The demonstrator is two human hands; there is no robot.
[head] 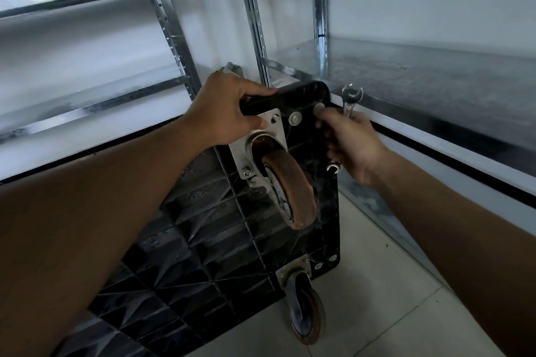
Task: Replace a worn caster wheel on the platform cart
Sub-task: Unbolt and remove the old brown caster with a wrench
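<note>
Head view: the cart [203, 255] stands tipped up, its worn wheel [293, 191] at centre on the underside. The left hand [232, 111] clamps the cart's far edge, and the right hand [352, 142] has its fingers curled round a wrench [349, 101]. Seat the wrench squarely on a nut [246, 173] before turning.

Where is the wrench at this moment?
In the head view, the wrench sits right of centre, gripped in the right hand, its open end pointing up beside the top right corner of the cart.
</note>
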